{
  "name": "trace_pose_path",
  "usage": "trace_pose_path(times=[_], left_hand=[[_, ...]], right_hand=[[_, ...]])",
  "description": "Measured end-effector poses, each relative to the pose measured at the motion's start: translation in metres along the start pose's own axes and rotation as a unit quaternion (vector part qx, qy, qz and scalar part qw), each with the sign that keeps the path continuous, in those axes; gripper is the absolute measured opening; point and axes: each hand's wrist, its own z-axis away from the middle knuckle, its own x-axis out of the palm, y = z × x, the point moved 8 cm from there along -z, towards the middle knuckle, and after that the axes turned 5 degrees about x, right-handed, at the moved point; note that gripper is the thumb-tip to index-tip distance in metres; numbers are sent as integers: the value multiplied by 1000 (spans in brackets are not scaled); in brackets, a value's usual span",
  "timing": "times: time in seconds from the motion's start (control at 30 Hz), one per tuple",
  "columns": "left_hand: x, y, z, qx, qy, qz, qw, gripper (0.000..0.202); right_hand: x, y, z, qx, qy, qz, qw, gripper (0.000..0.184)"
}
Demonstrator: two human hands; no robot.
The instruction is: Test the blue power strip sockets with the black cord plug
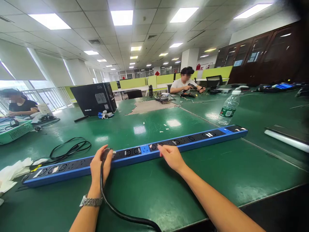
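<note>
A long blue-and-black power strip (131, 158) lies slantwise across the green table, its socket face up. My left hand (100, 162), a metal watch at the wrist, grips the black plug (106, 155) of a thick power cord (113, 209) over the strip's left half. The fingers partly hide the plug, so I cannot tell whether it sits in a socket. The cord runs down past the wrist and out at the bottom edge. My right hand (172, 157) is closed in a pinch at the strip's middle, beside the blue socket; whatever its fingertips hold is hidden.
A water bottle (228, 108) stands behind the strip's right end. Coiled black cable (70, 149) and white tissue (14, 174) lie left. A computer case (94, 98) and a green basket (15, 132) are farther back. Two people sit at the table's far and left sides.
</note>
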Motion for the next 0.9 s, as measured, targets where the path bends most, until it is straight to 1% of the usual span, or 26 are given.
trace_pose_path(times=[0.07,0.13,0.23,0.3,0.43,0.5,0.63,0.73,0.9], left_hand=[[8,4,2,34,-28,-5,999,47],[16,13,4,91,-53,-16,994,44],[20,25,6,165,-59,-51,983,39],[21,29,8,195,-62,-62,977,37],[31,32,13,249,-112,-56,960,34],[35,30,14,256,-126,-73,955,34],[37,28,17,253,-129,-102,953,35],[36,30,19,258,-115,-104,954,37],[35,30,20,247,-98,-107,958,40]], right_hand=[[0,1,0,0,1,-1,1000,49],[0,3,0,3,2,-2,1000,49],[1,5,0,9,1,-5,1000,50],[1,6,0,11,-2,-5,1000,50],[3,4,1,14,-5,0,1000,50],[4,3,1,12,-6,4,1000,50],[5,3,2,11,-5,8,1000,50],[4,5,2,14,-6,6,1000,50],[3,5,1,14,-6,5,1000,50]])
